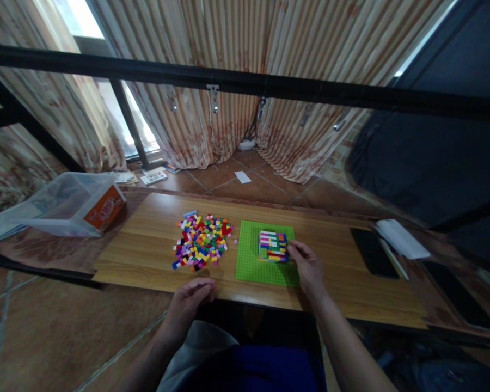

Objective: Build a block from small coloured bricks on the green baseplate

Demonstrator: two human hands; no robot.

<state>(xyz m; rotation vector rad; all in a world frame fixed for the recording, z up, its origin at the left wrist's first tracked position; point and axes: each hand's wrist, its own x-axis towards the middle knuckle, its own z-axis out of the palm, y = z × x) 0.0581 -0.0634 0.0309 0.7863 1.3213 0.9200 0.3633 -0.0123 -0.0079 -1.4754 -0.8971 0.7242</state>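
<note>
A green studded baseplate [249, 267] lies on the wooden tabletop, carrying a low rectangular build of multicoloured toy bricks [274, 247]. At the right side of that build is my right hand [308, 267], its thumb and fingers pinched together; whatever they may hold is too small to make out. Left of the baseplate spreads a loose pile of small coloured bricks [204, 239]. My left hand [191, 299] rests at the table's front edge below the pile, fingers curled in and closed, with no brick showing in it.
A clear plastic bin [69, 209] with an orange label stands beyond the table's left end. Toward the right lie a black phone-like slab [373, 252] and a white object [402, 238]. A dark metal bar [245, 81] crosses in front of the curtains.
</note>
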